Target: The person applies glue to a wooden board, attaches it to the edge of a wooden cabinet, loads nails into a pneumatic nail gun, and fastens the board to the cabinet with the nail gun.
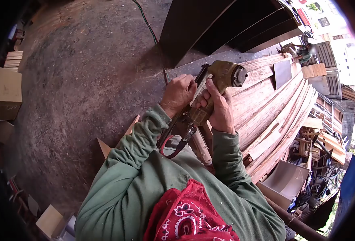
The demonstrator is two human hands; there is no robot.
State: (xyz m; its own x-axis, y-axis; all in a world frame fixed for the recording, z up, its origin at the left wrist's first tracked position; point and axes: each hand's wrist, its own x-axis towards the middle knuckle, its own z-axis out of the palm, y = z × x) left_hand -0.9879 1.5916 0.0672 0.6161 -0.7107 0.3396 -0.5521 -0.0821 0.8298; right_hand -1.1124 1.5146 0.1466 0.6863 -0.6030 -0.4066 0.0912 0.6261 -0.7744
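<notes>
A worn pneumatic nail gun (224, 72) is held in front of my chest, its round dark cap toward the upper right. My right hand (220, 106) wraps round its handle, thumb along the near side of the body. My left hand (179, 92) is closed beside the long dark magazine (201, 74), fingers curled against it; what they pinch is hidden. A pale strip shows between the hands, too unclear to name. From the handle's lower end, a fitting joins a red air hose (169, 152) that loops near my waist.
Long wooden boards (261, 96) are stacked on the right, with a dark flat panel (282, 74) on top. Large dark panels (209, 28) stand ahead. A green hose (147, 24) crosses the concrete floor. Another person (304, 52) sits beyond the boards. Cardboard boxes (6, 90) stand left.
</notes>
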